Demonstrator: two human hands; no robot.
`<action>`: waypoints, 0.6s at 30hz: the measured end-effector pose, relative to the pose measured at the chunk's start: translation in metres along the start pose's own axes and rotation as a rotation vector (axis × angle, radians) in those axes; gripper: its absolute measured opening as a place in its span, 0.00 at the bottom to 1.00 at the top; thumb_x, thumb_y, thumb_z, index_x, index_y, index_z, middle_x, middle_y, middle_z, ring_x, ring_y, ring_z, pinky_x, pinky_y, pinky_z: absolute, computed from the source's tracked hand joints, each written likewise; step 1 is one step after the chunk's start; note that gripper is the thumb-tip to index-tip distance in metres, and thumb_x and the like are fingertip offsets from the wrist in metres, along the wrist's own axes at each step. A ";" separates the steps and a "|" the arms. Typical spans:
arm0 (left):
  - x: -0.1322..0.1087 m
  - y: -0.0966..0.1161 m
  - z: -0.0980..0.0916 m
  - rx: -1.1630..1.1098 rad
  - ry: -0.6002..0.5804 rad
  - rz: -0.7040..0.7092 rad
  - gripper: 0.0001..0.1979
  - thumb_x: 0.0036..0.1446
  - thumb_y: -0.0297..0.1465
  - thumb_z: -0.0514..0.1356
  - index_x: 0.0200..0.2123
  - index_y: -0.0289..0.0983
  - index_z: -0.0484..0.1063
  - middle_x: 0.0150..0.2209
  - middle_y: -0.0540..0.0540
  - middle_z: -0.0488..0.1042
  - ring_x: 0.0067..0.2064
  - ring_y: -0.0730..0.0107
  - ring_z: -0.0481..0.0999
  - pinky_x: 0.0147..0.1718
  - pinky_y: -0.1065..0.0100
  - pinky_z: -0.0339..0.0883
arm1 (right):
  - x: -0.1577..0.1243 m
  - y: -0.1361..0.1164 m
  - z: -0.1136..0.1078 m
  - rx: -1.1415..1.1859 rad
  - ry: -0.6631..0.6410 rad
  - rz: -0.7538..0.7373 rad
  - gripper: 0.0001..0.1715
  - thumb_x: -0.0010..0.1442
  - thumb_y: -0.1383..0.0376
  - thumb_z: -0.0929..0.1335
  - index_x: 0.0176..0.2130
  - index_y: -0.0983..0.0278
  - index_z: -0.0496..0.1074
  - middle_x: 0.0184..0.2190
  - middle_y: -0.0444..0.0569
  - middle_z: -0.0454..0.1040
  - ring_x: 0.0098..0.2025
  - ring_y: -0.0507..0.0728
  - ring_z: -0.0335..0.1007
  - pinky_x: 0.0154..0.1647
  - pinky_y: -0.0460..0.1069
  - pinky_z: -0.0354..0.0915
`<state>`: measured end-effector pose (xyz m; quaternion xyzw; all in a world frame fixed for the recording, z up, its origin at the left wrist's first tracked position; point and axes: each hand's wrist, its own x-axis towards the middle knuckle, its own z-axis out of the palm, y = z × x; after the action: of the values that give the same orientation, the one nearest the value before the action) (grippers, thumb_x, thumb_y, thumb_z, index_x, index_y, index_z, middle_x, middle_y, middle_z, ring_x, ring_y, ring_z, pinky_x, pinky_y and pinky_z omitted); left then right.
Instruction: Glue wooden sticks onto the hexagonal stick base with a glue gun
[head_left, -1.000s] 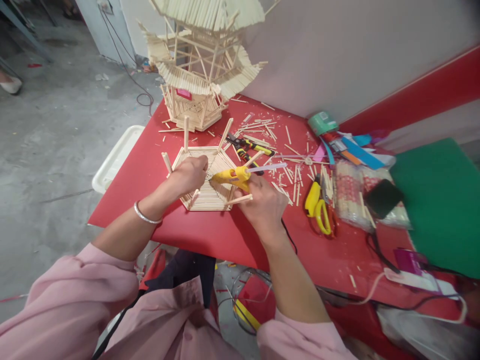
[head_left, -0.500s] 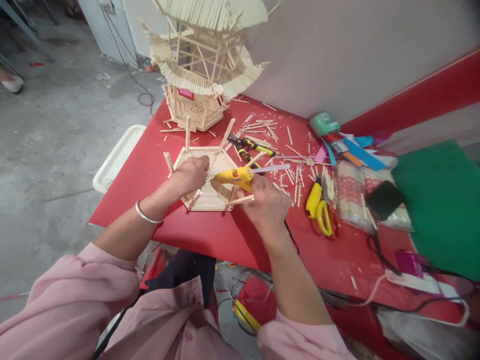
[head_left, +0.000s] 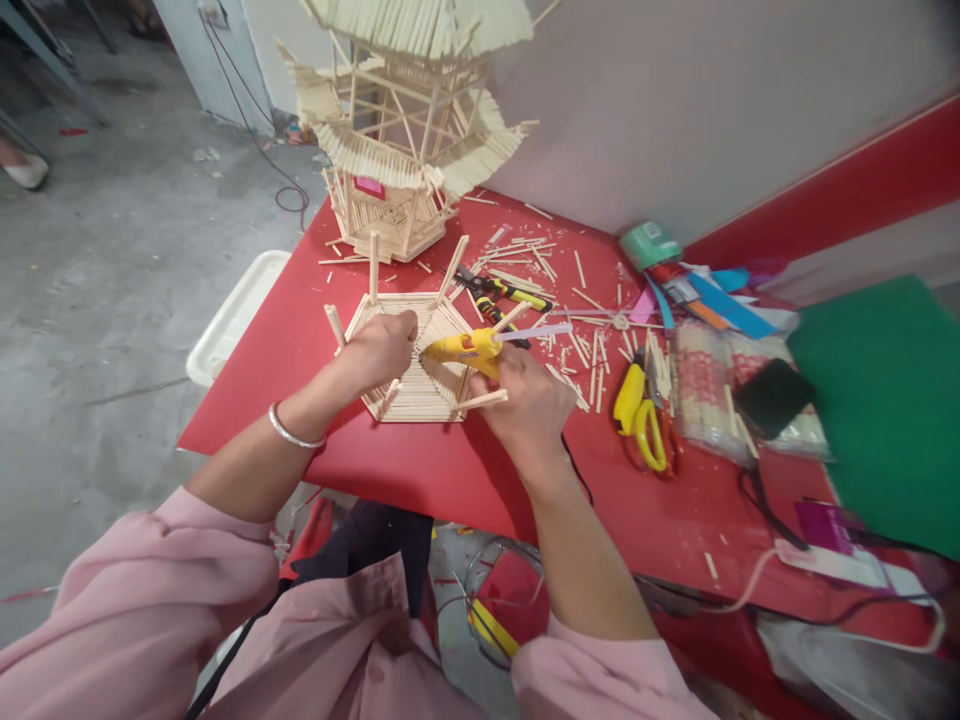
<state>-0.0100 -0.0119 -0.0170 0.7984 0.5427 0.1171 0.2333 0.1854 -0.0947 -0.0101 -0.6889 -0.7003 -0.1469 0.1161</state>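
My right hand (head_left: 529,395) is wrapped round a yellow glue gun (head_left: 461,348) with a clear glue stick (head_left: 534,331) poking from its back end. Its nozzle points at the centre of a hexagonal stick base (head_left: 416,408), which has short upright posts at its corners and lies on the red table. Above the left part of that base, my left hand (head_left: 382,350) is closed, fingertips bent in near the nozzle. Whatever its fingers hold, if anything, is hidden.
A tall stick pagoda (head_left: 405,150) stands behind the base. Pliers (head_left: 495,295) and loose sticks lie on the red table (head_left: 450,480). To the right are yellow-handled scissors (head_left: 641,415), bagged sticks (head_left: 705,390), a green tape roll (head_left: 651,246) and a power strip (head_left: 847,570).
The glue gun and my right hand have shifted very slightly left, with the nozzle still at the base's centre. My left hand has hardly moved.
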 end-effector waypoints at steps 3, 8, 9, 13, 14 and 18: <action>-0.001 -0.001 0.001 0.004 0.015 0.009 0.10 0.54 0.21 0.54 0.36 0.37 0.72 0.30 0.46 0.74 0.30 0.69 0.69 0.30 0.69 0.59 | -0.001 0.001 0.001 0.025 -0.002 -0.012 0.20 0.60 0.59 0.65 0.48 0.63 0.77 0.37 0.51 0.80 0.27 0.53 0.65 0.25 0.49 0.48; -0.001 -0.002 0.003 0.010 0.037 0.009 0.11 0.53 0.20 0.54 0.37 0.37 0.72 0.30 0.46 0.74 0.31 0.67 0.70 0.31 0.67 0.60 | -0.002 0.002 0.005 0.059 0.033 -0.038 0.18 0.60 0.58 0.66 0.45 0.62 0.78 0.36 0.50 0.80 0.29 0.53 0.68 0.25 0.49 0.49; -0.001 -0.002 0.003 0.015 0.040 0.012 0.12 0.53 0.19 0.54 0.38 0.37 0.72 0.30 0.46 0.74 0.31 0.67 0.70 0.31 0.67 0.61 | -0.002 0.002 0.005 0.062 0.027 -0.039 0.18 0.60 0.59 0.66 0.45 0.62 0.78 0.36 0.50 0.80 0.29 0.53 0.68 0.25 0.49 0.49; 0.000 -0.003 0.004 0.038 0.044 0.048 0.14 0.53 0.18 0.53 0.39 0.36 0.72 0.33 0.44 0.76 0.34 0.65 0.72 0.32 0.67 0.62 | -0.001 0.001 0.006 0.081 -0.027 -0.036 0.19 0.60 0.59 0.65 0.48 0.62 0.77 0.36 0.50 0.80 0.30 0.54 0.69 0.26 0.49 0.51; 0.000 -0.004 0.004 0.041 0.044 0.052 0.14 0.53 0.18 0.53 0.39 0.36 0.72 0.33 0.44 0.76 0.35 0.65 0.72 0.32 0.67 0.63 | -0.001 0.001 0.006 0.085 -0.033 -0.033 0.20 0.60 0.59 0.65 0.49 0.62 0.77 0.37 0.50 0.80 0.31 0.54 0.70 0.26 0.49 0.51; 0.002 -0.007 0.008 0.039 0.079 0.062 0.13 0.53 0.18 0.54 0.39 0.37 0.72 0.34 0.44 0.76 0.36 0.65 0.73 0.35 0.67 0.65 | 0.000 0.000 0.007 0.093 -0.021 -0.032 0.21 0.59 0.60 0.65 0.49 0.62 0.77 0.38 0.50 0.81 0.30 0.53 0.70 0.27 0.49 0.51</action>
<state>-0.0113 -0.0098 -0.0275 0.8140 0.5286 0.1451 0.1921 0.1852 -0.0926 -0.0168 -0.6732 -0.7183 -0.1086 0.1382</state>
